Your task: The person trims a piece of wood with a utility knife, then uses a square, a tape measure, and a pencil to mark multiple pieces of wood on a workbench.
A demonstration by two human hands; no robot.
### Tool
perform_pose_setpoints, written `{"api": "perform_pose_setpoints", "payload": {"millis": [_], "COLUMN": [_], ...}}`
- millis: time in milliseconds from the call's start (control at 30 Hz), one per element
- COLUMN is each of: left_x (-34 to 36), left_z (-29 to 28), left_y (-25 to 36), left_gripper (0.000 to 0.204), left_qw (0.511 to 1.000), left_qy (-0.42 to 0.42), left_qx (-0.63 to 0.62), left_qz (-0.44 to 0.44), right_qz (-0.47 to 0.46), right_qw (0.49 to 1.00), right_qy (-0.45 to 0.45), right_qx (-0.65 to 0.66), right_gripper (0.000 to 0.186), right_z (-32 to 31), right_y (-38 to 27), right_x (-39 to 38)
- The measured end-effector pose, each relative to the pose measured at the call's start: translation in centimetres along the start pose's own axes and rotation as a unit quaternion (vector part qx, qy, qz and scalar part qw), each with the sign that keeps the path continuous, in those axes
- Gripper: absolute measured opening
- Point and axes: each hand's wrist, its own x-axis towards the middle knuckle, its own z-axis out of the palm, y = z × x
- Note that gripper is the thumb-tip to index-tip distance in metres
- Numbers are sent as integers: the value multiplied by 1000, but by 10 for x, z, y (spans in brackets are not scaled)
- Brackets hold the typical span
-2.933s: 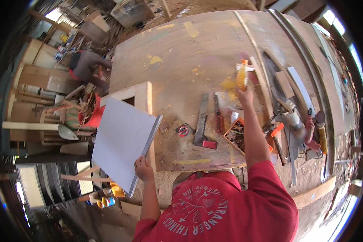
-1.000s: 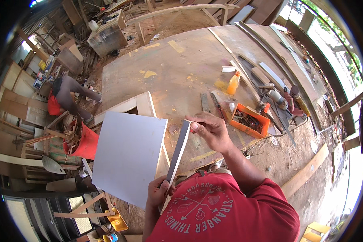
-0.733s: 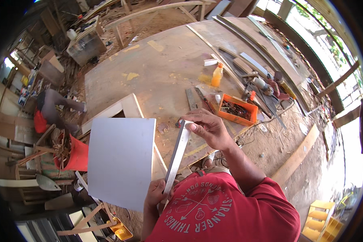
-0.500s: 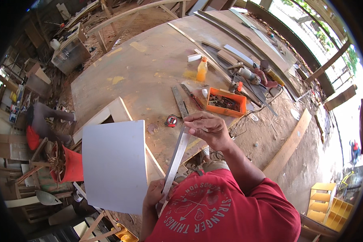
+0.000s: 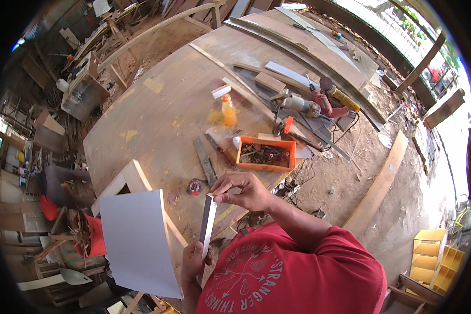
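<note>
A narrow strip of board (image 5: 208, 225), white on one face and grey on the other, stands tilted in front of my chest. My left hand (image 5: 194, 260) is closed round its lower end. At the top end, the thumb and fingers of my right hand (image 5: 242, 190) pinch the strip's tip. Left of the strip lies a large white panel (image 5: 136, 243), resting against a pale wooden frame (image 5: 140, 175). A red and black tape measure (image 5: 195, 187) sits on the worktable (image 5: 162, 125) just beyond my hands, beside a flat metal bar (image 5: 204, 159).
An orange tray (image 5: 266, 168) of small hardware stands past my right hand. An orange drink bottle (image 5: 228, 111) is behind it. Power tools (image 5: 327, 102) and board offcuts lie at the far right. A red bucket (image 5: 93, 235) holds wood scraps at the left.
The view has shifted, so the table items appear lower and further left. The strip now stands more upright, with both hands still on it and its white face turned more into view.
</note>
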Motion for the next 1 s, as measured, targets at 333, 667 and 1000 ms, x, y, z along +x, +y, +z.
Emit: {"api": "perform_pose_setpoints", "payload": {"millis": [333,667,1000], "left_x": [74,121,175], "left_z": [102,149,117], "left_y": [44,62,35], "left_gripper": [52,37,38], "left_qw": [987,961,859], "left_qy": [116,209,210], "left_qx": [57,179,467], "left_qz": [-99,-33,7], "right_qz": [-8,289,328], "right_qw": [992,796,772], "right_qy": [77,351,272], "right_qx": [-102,-400,-472], "right_gripper": [14,20,31], "right_z": [-206,-403,-417], "right_y": [53,124,156], "right_x": [-29,-129,-154]}}
